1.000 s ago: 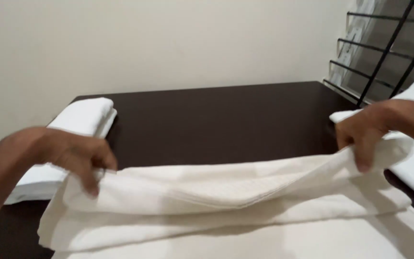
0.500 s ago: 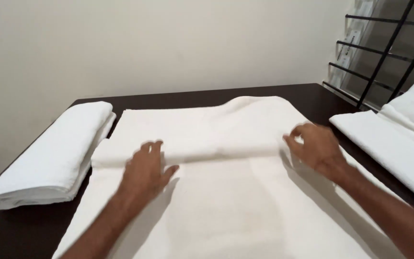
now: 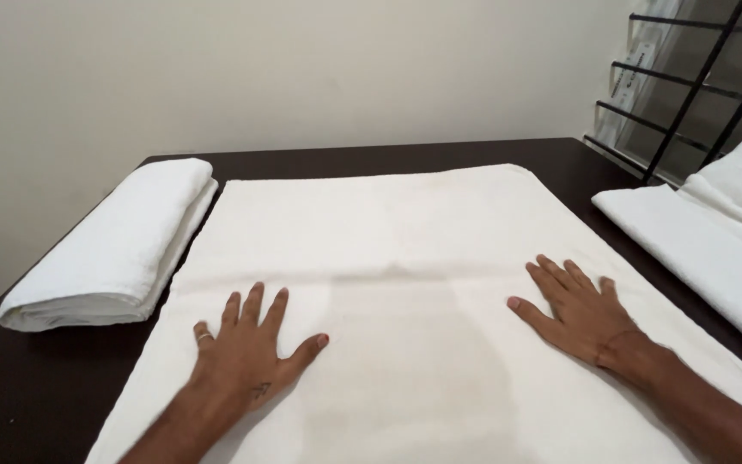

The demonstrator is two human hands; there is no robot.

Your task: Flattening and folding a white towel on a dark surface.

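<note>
I see my left hand (image 3: pixel 246 348) and right hand (image 3: pixel 579 309) pressed flat, fingers (image 3: pixel 255 305) spread, on a white towel (image 3: pixel 405 249) laid over the dark counter (image 3: pixel 27 387). A folded towel (image 3: pixel 113 249) lies just left; more white linen (image 3: pixel 714 241) sits right.

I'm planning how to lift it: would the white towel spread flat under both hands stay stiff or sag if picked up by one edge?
The spread towel would likely sag: it lies limp on the dark table, with a soft crease across it. It probably won't slide easily; the left hand and right hand press flat on textured cloth.
</note>
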